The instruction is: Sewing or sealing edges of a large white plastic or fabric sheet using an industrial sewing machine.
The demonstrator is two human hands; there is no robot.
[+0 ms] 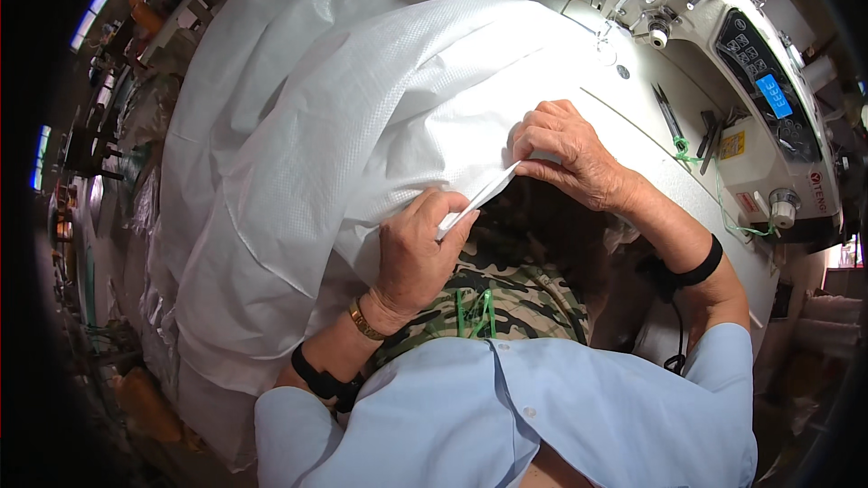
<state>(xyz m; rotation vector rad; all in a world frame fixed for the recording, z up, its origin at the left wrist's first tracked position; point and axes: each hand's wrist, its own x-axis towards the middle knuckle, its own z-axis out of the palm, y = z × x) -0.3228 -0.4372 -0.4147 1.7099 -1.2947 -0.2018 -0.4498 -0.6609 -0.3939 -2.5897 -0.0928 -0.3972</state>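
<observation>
A large sheet of white fabric [298, 117] with a fine textured surface spreads in loose folds over the table and hangs down at the left. Its near edge is folded into a narrow strip, stretched between my two hands above my lap. My left hand [418, 248] pinches one end of this strip between thumb and fingers. Farther right and a little higher, my right hand [570, 152] pinches the other end, its fingers curled in. Beyond my right hand stands a white sewing machine [696, 9], its needle area lit brightly.
Tweezers [667, 113] with green thread tied on lie on the machine bed, beside small dark tools [710, 140]. A control panel [764, 81] with a lit blue display faces me on the machine. Cluttered shelves and bundles line the far left.
</observation>
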